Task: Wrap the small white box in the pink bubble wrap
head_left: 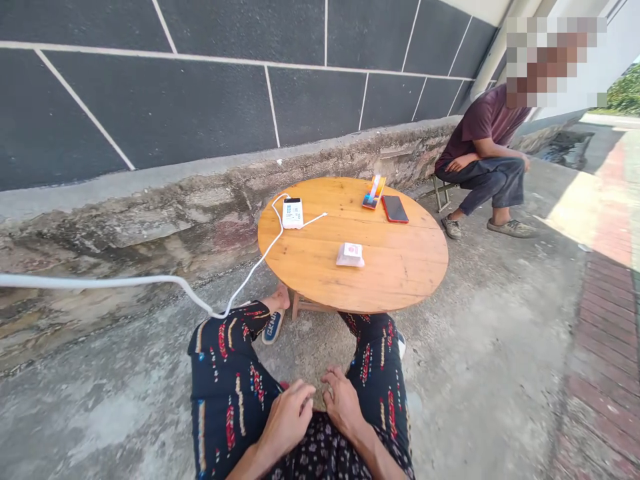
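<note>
My left hand rests on my left thigh, its fingers loosely bent with nothing in them. Beside it, a small gap away, my right hand lies near my right thigh, fingers slightly apart and empty. Both hands are well below the round wooden table. Nearest to them on the tabletop sits a small packet in clear plastic, with a white top bearing a red mark. Farther back lie a red-edged phone with a dark screen, an orange and blue object, and a white boxy device.
A white cable runs from the device over the table edge, past my left knee and off to the left. A tiled wall stands behind the table. At the right, another person sits on a low stool.
</note>
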`<state>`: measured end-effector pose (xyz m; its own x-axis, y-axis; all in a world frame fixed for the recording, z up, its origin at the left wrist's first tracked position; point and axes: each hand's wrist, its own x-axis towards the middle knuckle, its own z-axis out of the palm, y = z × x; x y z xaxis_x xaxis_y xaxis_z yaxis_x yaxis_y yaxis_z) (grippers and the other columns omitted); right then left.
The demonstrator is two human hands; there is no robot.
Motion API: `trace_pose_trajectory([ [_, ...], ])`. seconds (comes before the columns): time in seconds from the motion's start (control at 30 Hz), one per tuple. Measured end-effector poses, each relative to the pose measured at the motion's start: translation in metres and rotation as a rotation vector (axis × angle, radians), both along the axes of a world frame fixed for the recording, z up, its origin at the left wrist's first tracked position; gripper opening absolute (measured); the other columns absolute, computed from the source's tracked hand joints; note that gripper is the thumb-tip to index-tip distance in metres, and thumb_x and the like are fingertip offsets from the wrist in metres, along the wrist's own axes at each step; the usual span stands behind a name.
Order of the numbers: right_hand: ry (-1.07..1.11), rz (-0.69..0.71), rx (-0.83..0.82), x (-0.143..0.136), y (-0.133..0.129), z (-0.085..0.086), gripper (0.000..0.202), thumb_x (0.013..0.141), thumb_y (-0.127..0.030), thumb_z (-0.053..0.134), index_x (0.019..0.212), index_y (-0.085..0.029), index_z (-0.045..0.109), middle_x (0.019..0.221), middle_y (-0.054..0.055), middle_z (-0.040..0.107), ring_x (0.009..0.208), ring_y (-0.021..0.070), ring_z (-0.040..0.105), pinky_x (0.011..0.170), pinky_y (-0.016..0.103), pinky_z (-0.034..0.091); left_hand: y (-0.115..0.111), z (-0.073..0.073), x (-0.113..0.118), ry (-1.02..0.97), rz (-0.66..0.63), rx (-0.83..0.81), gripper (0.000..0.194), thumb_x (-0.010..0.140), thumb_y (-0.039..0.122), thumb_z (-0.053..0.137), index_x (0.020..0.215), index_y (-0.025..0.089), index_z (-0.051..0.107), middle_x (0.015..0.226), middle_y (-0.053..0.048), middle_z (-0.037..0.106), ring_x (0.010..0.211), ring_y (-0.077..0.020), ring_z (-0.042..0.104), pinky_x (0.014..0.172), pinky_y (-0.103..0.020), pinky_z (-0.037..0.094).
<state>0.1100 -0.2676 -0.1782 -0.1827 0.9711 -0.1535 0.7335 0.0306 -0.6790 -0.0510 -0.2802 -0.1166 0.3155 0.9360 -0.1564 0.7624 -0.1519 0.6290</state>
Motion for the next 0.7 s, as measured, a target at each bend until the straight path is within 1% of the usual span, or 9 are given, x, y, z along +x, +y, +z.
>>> trace_pose_trajectory([
  [0.1, -0.03, 0.03, -0.019, -0.003, -0.001, 0.003, 0.033, 0.075, -0.011, 0.044, 0.1, -0.019, 0.064, 0.123, 0.008, 0.056, 0.107, 0.0183, 0.058, 0.094, 0.026, 0.041, -0.003, 0.001, -0.005, 0.001, 0.04, -0.002, 0.026, 0.083, 0.014, 0.038, 0.09, 0.022, 0.062, 0.086, -0.002, 0.061, 0.079, -0.0147, 0.059, 0.071, -0.023, 0.043],
  [0.2, -0.046, 0.036, -0.032, -0.005, -0.002, 0.004, 0.034, 0.075, -0.011, 0.044, 0.101, -0.019, 0.064, 0.124, 0.008, 0.055, 0.107, 0.0182, 0.058, 0.093, 0.025, 0.041, -0.003, 0.004, -0.006, -0.005, 0.025, -0.003, 0.026, 0.083, 0.015, 0.038, 0.09, 0.022, 0.062, 0.086, -0.002, 0.06, 0.078, -0.015, 0.059, 0.069, -0.024, 0.042],
  [0.3, -0.067, 0.047, -0.042, -0.006, -0.005, 0.005, 0.035, 0.074, -0.011, 0.045, 0.102, -0.02, 0.063, 0.125, 0.007, 0.055, 0.107, 0.0181, 0.058, 0.093, 0.024, 0.041, -0.004, 0.004, -0.005, -0.02, 0.009, -0.007, 0.027, 0.083, 0.014, 0.038, 0.09, 0.022, 0.062, 0.089, -0.003, 0.061, 0.08, -0.0151, 0.059, 0.07, -0.024, 0.042],
  [0.43, -0.128, 0.083, -0.042, -0.008, -0.009, 0.009, 0.034, 0.075, -0.013, 0.045, 0.101, -0.021, 0.064, 0.126, 0.006, 0.055, 0.104, 0.0185, 0.059, 0.091, 0.025, 0.041, -0.007, -0.004, -0.005, -0.035, 0.028, -0.013, 0.028, 0.082, 0.013, 0.038, 0.091, 0.022, 0.063, 0.089, -0.003, 0.062, 0.082, -0.0159, 0.059, 0.073, -0.025, 0.042],
  [0.6, -0.204, 0.143, -0.059, -0.008, -0.012, 0.012, 0.033, 0.075, -0.012, 0.044, 0.099, -0.02, 0.065, 0.108, 0.008, 0.063, 0.097, 0.0215, 0.061, 0.087, 0.029, 0.042, -0.007, -0.013, -0.006, -0.064, 0.038, -0.005, 0.027, 0.081, 0.013, 0.038, 0.088, 0.021, 0.063, 0.084, -0.002, 0.062, 0.079, -0.0152, 0.059, 0.072, -0.024, 0.042],
  [0.7, -0.186, 0.134, -0.038, -0.005, -0.015, 0.012, 0.035, 0.074, -0.01, 0.044, 0.101, -0.019, 0.065, 0.116, 0.009, 0.061, 0.104, 0.0218, 0.059, 0.09, 0.029, 0.041, -0.004, -0.017, -0.004, -0.068, 0.03, -0.003, 0.027, 0.081, 0.012, 0.038, 0.084, 0.021, 0.063, 0.083, -0.002, 0.062, 0.077, -0.015, 0.059, 0.07, -0.024, 0.042],
])
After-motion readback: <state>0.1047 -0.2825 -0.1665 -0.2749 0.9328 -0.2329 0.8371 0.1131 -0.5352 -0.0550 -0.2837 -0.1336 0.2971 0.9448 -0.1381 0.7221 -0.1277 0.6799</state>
